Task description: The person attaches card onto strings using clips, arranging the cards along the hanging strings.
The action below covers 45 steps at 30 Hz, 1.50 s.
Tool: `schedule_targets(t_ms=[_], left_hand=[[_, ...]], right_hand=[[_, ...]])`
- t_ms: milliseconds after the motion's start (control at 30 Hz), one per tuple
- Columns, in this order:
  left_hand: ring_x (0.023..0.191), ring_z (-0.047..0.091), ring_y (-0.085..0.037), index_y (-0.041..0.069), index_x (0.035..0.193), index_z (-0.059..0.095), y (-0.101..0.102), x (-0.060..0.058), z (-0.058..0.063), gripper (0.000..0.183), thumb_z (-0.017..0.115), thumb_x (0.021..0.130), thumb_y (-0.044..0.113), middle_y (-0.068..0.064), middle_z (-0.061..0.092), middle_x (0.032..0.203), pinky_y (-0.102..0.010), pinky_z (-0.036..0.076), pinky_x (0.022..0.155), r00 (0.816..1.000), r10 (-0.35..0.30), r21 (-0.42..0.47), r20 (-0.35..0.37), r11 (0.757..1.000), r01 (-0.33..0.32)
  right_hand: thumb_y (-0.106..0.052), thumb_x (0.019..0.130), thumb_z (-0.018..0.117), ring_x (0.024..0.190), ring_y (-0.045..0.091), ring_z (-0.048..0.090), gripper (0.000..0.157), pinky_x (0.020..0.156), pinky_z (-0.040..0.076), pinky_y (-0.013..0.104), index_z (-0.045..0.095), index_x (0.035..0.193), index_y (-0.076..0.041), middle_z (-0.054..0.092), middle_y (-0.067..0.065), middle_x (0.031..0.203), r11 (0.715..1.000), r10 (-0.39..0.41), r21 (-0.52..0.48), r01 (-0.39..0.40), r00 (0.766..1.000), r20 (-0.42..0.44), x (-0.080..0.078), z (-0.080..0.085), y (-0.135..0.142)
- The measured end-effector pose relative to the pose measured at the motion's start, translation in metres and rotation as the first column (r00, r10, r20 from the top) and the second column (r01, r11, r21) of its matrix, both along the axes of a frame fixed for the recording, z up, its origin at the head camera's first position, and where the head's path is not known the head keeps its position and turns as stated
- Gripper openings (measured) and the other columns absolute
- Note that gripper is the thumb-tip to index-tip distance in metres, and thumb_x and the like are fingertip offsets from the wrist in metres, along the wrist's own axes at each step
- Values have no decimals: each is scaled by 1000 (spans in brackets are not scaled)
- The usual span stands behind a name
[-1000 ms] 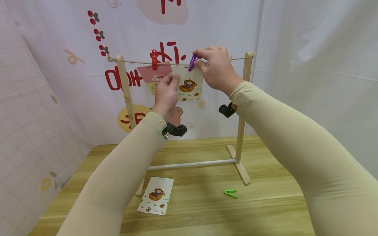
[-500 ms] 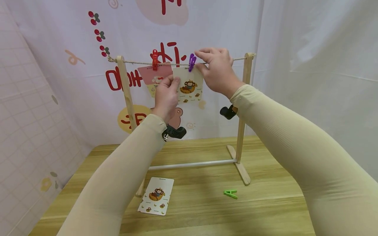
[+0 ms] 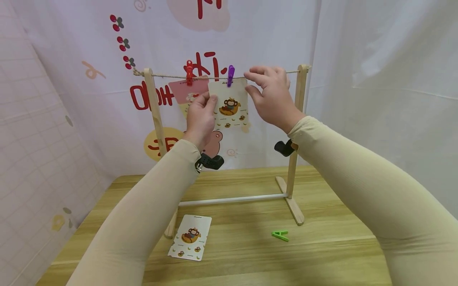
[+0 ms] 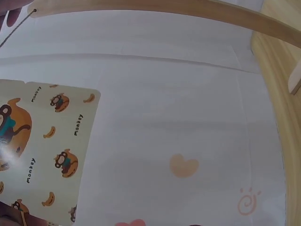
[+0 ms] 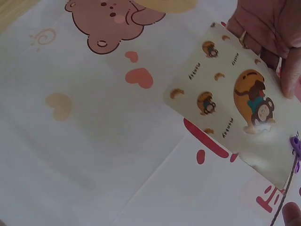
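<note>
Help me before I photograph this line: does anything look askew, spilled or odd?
The hanging pink card looks askew in the head view: its left edge slants, while the right edge of the monkey card beside it is nearly upright. The left hand hides some of the pink card. No spill shows.

Head view bright, soft shadows on bench (image 3: 243, 242). Wrist views dimmer; card (image 4: 47, 146) shows glare; post (image 4: 164, 5) bows with lens distortion.

Room below hanging monkey card (image 3: 231, 109), above white rod (image 3: 232, 200); left sleeve (image 3: 141, 210) blocks left side, wooden post (image 3: 292, 171) right.
</note>
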State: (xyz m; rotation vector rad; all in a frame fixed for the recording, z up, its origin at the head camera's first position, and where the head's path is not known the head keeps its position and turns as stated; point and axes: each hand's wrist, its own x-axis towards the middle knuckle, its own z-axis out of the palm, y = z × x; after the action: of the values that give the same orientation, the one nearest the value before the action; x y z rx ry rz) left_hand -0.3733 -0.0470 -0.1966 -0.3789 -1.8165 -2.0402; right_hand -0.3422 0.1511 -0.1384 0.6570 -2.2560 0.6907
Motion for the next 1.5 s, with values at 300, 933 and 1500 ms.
schedule_targets(t_ms=[300,933,1500], left_hand=[[106,66,-15,13,135,65,0,1,0,33,55,110,33,-3,68,119,-30,55,98,1000,18,-44,-4,999,-18],[128,67,-25,15,140,64,-40,26,-43,40,54,110,40,-6,68,135,-43,51,110,968,-103,-280,230,945,167],[149,46,-39,21,159,44,-89,71,-123,62,66,105,41,-10,49,161,-62,39,119,969,-90,-878,230,410,247]], right_hand=[[-17,106,62,146,39,32,36,119,22,56,67,140,-5,56,14,152,999,38,-25,-38,999,-25,4,-25,17],[-8,103,67,111,34,65,19,90,52,49,76,119,-3,74,14,124,985,104,125,-116,990,93,29,-97,69],[-17,97,77,96,24,71,23,82,59,40,75,117,-5,72,6,111,898,75,406,-172,967,245,41,-187,112]])
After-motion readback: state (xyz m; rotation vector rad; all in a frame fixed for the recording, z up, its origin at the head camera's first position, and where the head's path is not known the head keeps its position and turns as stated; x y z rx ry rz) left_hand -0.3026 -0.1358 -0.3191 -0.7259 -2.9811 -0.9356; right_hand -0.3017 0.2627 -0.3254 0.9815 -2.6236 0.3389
